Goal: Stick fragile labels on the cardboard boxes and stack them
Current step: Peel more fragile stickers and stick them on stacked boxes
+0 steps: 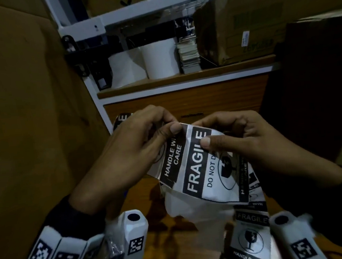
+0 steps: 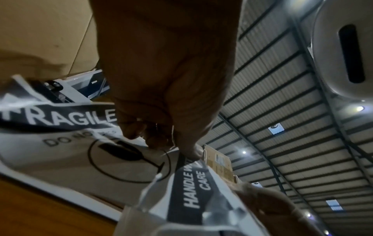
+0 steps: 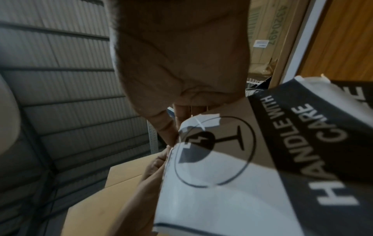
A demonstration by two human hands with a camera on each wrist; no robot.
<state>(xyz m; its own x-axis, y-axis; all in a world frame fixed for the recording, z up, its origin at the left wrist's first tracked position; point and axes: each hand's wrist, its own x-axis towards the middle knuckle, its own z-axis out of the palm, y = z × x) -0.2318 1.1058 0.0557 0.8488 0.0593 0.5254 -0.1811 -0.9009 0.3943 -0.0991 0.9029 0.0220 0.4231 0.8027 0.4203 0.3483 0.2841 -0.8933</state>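
A black-and-white fragile label (image 1: 200, 166) on its backing strip is held up between both hands over a wooden table. My left hand (image 1: 146, 139) pinches its top left corner by the "HANDLE WITH CARE" band (image 2: 191, 188). My right hand (image 1: 234, 136) pinches the top edge, thumb on the word "FRAGILE". The strip of further labels (image 1: 251, 238) hangs down to the table. A tall cardboard box (image 1: 26, 113) stands at the left, close to my left arm. In the right wrist view the glass symbol (image 3: 214, 150) lies just under the fingers.
A wooden shelf unit (image 1: 184, 99) stands behind the hands, with white rolls (image 1: 159, 58), a stack of cards (image 1: 189, 55) and a worn carton (image 1: 237, 26) on it. A dark box (image 1: 316, 79) fills the right side. The wooden table (image 1: 180, 250) lies below.
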